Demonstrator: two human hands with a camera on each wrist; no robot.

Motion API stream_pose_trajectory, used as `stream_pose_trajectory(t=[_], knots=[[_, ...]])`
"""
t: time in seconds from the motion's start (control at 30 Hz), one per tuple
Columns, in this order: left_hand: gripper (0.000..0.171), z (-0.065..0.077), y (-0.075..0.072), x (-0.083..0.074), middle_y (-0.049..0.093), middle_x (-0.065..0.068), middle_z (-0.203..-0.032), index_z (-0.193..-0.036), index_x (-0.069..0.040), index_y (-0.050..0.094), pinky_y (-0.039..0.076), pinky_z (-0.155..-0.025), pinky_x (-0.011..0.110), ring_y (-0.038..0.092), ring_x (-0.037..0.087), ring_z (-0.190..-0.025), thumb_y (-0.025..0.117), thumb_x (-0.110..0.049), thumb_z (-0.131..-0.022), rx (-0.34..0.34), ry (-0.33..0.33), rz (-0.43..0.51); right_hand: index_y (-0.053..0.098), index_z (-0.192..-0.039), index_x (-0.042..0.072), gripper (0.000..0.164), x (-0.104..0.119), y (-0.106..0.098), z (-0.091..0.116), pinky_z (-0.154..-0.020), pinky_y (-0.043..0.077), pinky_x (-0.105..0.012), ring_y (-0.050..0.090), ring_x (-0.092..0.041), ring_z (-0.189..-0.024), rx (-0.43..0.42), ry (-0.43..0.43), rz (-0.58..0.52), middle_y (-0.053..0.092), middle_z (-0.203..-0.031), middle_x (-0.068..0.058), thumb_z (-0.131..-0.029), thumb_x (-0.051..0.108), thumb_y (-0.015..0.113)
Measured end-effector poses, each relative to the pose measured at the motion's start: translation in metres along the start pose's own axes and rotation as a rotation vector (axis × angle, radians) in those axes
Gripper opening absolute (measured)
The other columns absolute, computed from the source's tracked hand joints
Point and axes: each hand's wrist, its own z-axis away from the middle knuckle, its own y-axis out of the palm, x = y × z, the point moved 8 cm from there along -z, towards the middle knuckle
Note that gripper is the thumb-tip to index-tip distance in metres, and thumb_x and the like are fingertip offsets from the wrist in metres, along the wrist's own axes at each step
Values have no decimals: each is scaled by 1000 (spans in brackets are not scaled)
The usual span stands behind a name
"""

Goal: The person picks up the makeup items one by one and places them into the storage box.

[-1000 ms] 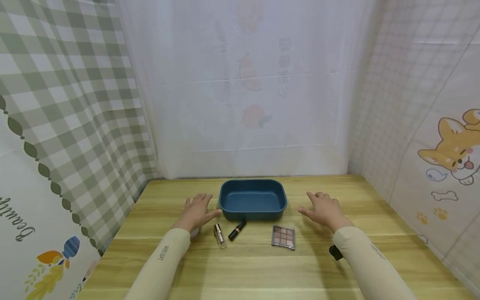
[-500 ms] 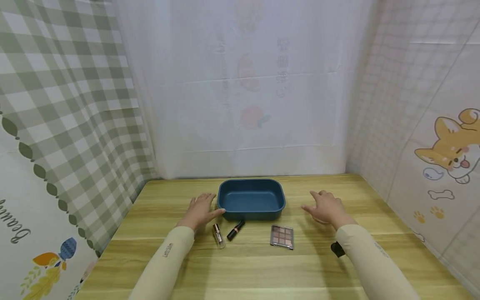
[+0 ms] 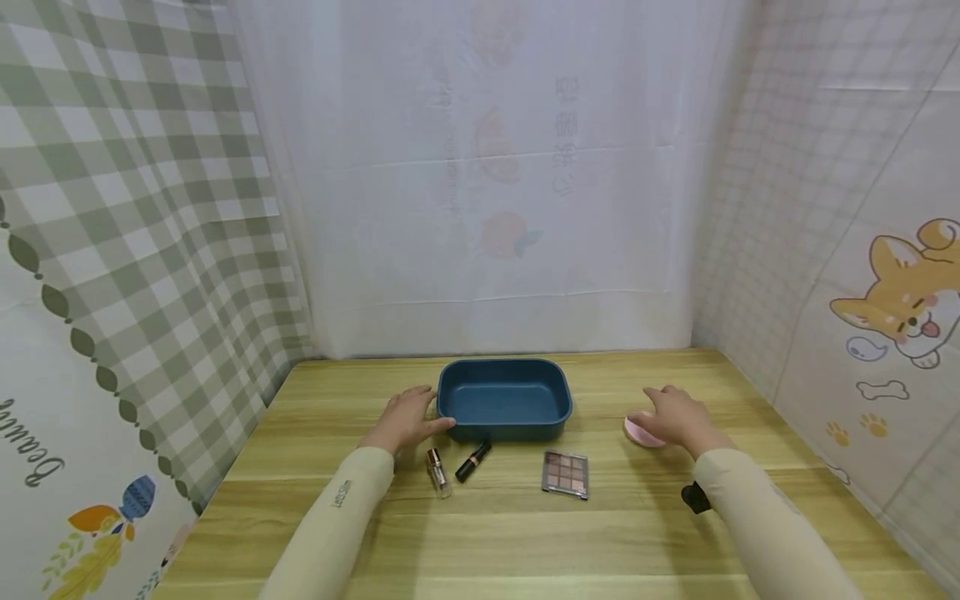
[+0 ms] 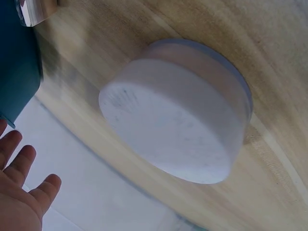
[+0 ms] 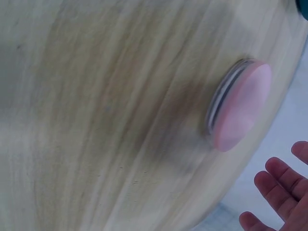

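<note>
At 9 o'clock of tub (image 3: 505, 432), left hand (image 3: 407, 421) spread, contact unclear; at 3, right hand (image 3: 677, 417) spread by pink disc (image 5: 243, 107); likely pre-grasp; grip calls for curled fingers.

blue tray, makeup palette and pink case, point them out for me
blue tray (image 3: 504, 405), head view, bare floor
makeup palette (image 3: 566, 473), head view, colour pans
pink case (image 5: 244, 107), right wrist view, pink top
</note>
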Motion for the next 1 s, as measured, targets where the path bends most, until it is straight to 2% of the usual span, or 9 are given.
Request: stream_pose_trajectory(t=[0.23,0.43,0.6,0.8,1.0], knots=[[76,1,-2,-4,45,20,-148,-145,3,47,25,-114,54,38,36,-139,66,-50,-93,15,2,-1,49,-134,-16,83,-11,10,2,-85,44,-66,51,-58,-109,44,-30,-3,52,-118,-41,-86,48,71],[76,-2,-3,-9,45,20,-149,-144,4,46,26,-114,53,39,36,-139,67,-48,-93,23,15,-25,50,-132,-17,90,-24,19,2,-84,44,-65,52,-55,-107,38,-34,-18,53,-116,-39,-81,53,75],[76,-4,-3,-11,44,19,-149,-144,4,47,24,-114,53,38,36,-139,67,-48,-92,40,3,-38,54,-130,-15,90,-29,22,3,-78,45,-65,55,-49,-102,37,-36,-17,55,-113,-35,-77,55,77],[76,-7,-4,-13,47,18,-147,-142,2,50,27,-113,53,41,35,-137,69,-50,-90,56,-8,-55,59,-126,-10,83,-29,26,2,-74,45,-59,57,-39,-95,53,-20,-11,58,-108,-27,-77,55,77],[74,-8,-6,-14,49,18,-145,-141,1,52,31,-111,52,44,35,-135,70,-50,-90,65,-4,-75,59,-125,-11,81,-27,29,2,-78,45,-62,57,-43,-100,62,-18,0,58,-110,-27,-80,54,76]])
